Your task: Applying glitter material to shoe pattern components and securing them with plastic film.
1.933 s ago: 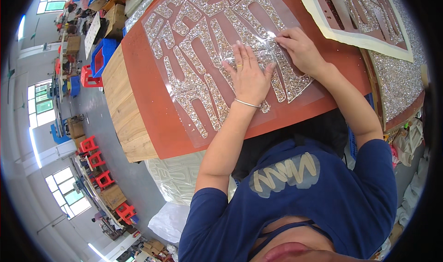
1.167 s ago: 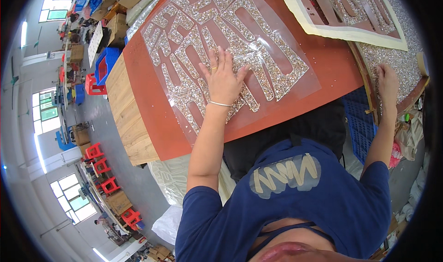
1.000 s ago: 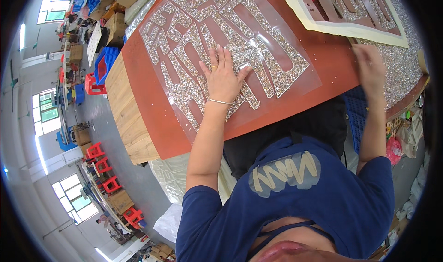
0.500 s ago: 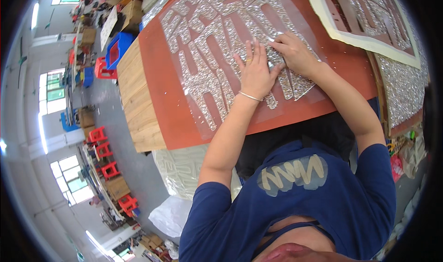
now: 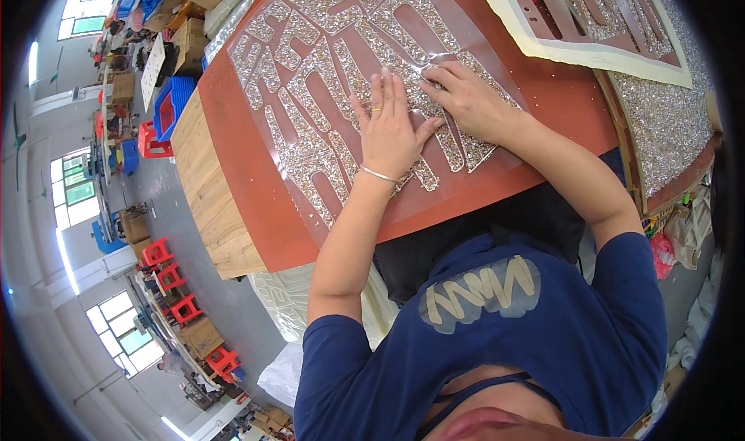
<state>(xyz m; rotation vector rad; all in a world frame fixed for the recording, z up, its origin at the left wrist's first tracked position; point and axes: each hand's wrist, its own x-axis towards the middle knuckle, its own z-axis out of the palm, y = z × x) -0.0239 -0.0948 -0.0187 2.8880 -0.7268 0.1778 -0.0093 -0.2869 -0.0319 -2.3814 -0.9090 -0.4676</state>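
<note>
A sheet of clear film (image 5: 466, 29) lies on the red-brown board in front of me. Glittering rhinestone shapes (image 5: 295, 92), letter-like and elongated, cover much of it. My left hand (image 5: 388, 134) rests flat across the stones, fingers stretched out and thumb spread toward the right hand. Just to its right, my right hand (image 5: 473, 109) bends its fingers together, with the tips down on the sheet beside a bright glare in the film. Whatever those fingertips pinch is too small to make out.
Under the sheet is the red-brown board (image 5: 260, 216), on a wooden table (image 5: 209, 204). A pale-edged stencil frame (image 5: 586, 62) and a bed of loose glittering stones (image 5: 660, 134) lie at right. Blue bins (image 5: 172, 103) and red stools (image 5: 182, 309) stand at left.
The whole view has shifted, so the board and sheet appear farther left. Both hands keep nearly the same places on the sheet, the left flat and the right with bent fingers.
</note>
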